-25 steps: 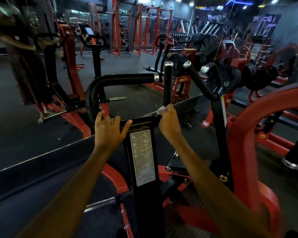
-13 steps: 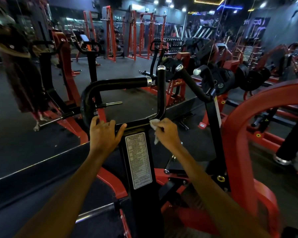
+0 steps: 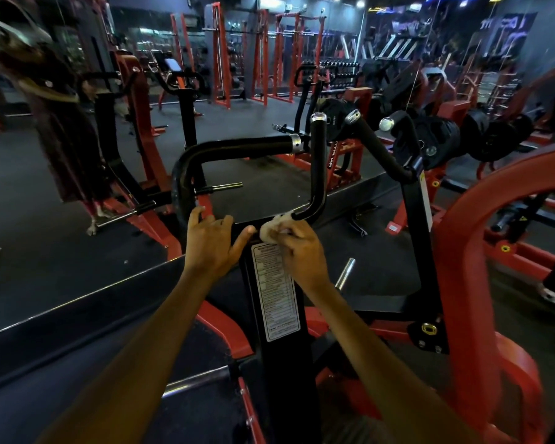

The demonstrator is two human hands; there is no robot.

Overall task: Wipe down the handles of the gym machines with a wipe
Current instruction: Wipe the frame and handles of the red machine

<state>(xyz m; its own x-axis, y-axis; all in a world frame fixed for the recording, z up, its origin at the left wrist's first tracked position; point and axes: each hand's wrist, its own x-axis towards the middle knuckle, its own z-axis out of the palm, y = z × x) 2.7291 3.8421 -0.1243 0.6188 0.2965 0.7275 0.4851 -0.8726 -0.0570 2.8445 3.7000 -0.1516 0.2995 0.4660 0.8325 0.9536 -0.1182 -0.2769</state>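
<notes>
A black gym machine stands in front of me, its upright post (image 3: 282, 363) carrying a white instruction label (image 3: 274, 291). Two black padded handles rise from its crossbar: a horizontal one (image 3: 247, 145) bending left and a vertical one (image 3: 318, 168) on the right. My right hand (image 3: 302, 251) grips a crumpled white wipe (image 3: 271, 230) against the crossbar at the foot of the vertical handle. My left hand (image 3: 210, 240) rests on the crossbar's left part, fingers curled over it and thumb spread toward the wipe.
A red machine frame (image 3: 468, 251) curves up close on my right, with a black arm and handles (image 3: 385, 155) beside it. Weight plates (image 3: 442, 136) hang further right. A mirror wall with its ledge (image 3: 77, 302) runs on the left. Red racks (image 3: 263, 56) stand far back.
My right hand slid the wipe down the vertical handle to its bend, then left along the crossbar toward my left hand. The left hand stayed on the bar.
</notes>
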